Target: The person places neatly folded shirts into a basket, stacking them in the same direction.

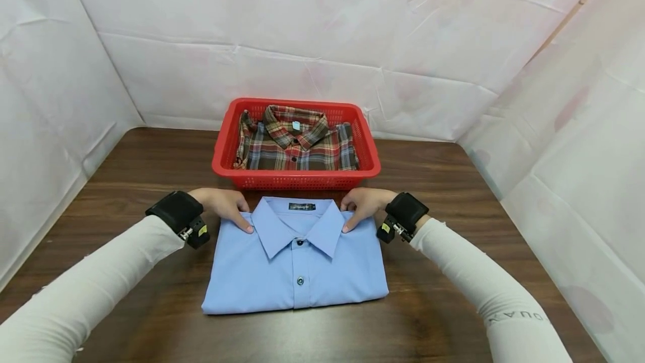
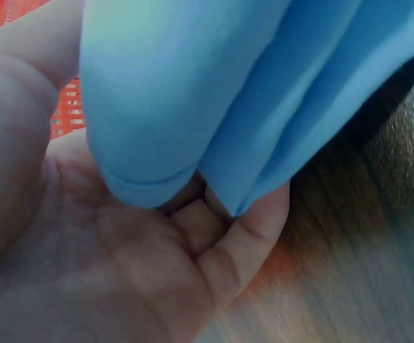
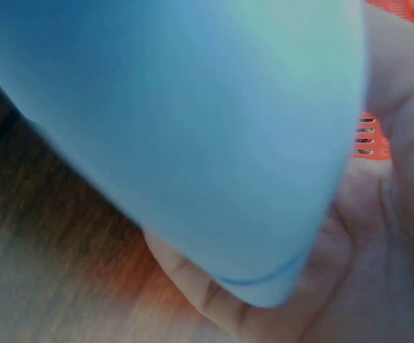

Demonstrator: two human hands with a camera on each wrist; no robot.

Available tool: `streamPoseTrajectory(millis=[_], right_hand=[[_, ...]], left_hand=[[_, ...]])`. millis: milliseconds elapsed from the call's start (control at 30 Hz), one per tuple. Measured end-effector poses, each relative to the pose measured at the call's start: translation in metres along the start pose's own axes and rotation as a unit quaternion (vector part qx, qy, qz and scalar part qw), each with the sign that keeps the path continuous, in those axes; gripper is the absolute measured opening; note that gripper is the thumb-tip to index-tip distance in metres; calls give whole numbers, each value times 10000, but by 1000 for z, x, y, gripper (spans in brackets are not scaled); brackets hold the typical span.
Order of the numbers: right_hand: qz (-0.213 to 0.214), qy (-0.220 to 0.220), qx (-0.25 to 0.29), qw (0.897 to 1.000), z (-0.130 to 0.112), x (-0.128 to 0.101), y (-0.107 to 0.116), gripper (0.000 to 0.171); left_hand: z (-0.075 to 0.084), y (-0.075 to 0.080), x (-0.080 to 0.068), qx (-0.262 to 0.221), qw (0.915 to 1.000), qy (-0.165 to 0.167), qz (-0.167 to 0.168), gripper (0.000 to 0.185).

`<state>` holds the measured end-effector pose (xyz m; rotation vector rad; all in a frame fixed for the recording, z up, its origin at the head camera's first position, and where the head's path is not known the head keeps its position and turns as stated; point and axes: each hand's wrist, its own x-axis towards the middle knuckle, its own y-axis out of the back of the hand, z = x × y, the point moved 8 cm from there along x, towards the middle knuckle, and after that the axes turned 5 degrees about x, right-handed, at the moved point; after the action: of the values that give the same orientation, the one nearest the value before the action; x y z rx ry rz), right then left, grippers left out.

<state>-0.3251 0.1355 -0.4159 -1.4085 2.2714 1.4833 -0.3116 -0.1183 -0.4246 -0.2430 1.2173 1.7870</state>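
The blue shirt (image 1: 296, 265) lies folded on the desk (image 1: 161, 307); left hand (image 1: 225, 204) and right hand (image 1: 369, 202) pinch its far edge, seemingly securing it. Moving it calls for an even lift. Beyond, the basket (image 1: 297, 173) holds a plaid shirt (image 1: 307, 156).

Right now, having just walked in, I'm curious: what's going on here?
A person has hold of a folded light blue shirt with both bare hands. The left hand and right hand grip its shoulders on either side of the collar, thumbs on top. I can't tell whether the shirt is slightly lifted off the wooden table. Just beyond it sits a red basket with a folded plaid shirt inside; the blue one is outside the basket.
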Motion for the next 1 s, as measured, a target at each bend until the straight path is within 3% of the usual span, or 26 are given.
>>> streamPoseTrajectory(millis=[333,633,1000], right_hand=[[-149,67,145,9998,-1,2,-8,32],[-316,66,257,9992,-7,-2,-7,37],[-1292,-56,679,9893,-11,-9,-18,75]], left_hand=[[1,-7,-2,-380,9992,68,-61,35],[2,-3,-5,-671,9976,-80,-162,35],[5,-9,-9,-870,9955,-77,-367,32]])
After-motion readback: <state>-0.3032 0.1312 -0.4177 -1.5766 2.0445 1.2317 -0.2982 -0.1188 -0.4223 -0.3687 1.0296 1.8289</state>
